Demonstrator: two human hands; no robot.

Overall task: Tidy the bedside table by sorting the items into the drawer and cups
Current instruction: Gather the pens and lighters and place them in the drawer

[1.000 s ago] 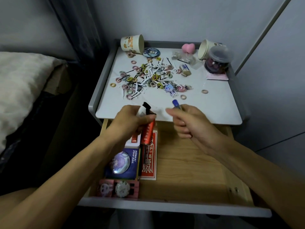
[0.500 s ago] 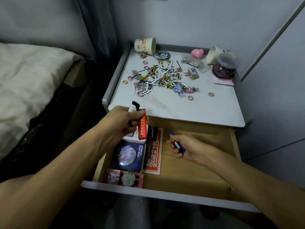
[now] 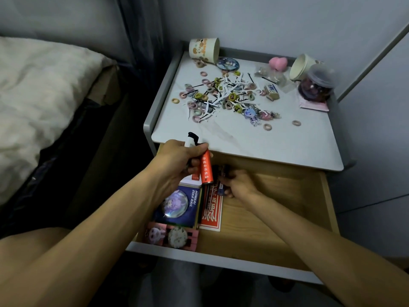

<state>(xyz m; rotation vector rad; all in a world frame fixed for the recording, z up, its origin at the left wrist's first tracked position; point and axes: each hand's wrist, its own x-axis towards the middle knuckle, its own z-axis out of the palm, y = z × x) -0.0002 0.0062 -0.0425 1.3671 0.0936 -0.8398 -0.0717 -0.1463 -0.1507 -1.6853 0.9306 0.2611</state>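
My left hand (image 3: 180,159) grips an orange tube (image 3: 206,166) together with a white item with a black clip, held over the back left of the open wooden drawer (image 3: 276,209). My right hand (image 3: 238,183) lies low inside the drawer and holds a small blue pen (image 3: 220,189) against the red card (image 3: 211,214). On the white bedside tabletop (image 3: 265,140) lies a heap of hair ties, bobby pins and paper scraps (image 3: 221,94). Two paper cups lie tipped on their sides: one (image 3: 203,49) at the back left, one (image 3: 302,66) at the back right.
In the drawer's left part lie a blue badge card (image 3: 177,206) and a pink card with badges (image 3: 172,235). A lidded jar (image 3: 317,86), a pink heart (image 3: 278,63), an eraser (image 3: 272,91) and a round badge (image 3: 228,63) sit on the tabletop. The bed (image 3: 39,103) is at the left.
My right hand went from the table's front edge down into the drawer and then left to the red card, carrying the blue pen. My left hand stayed put with the orange tube.
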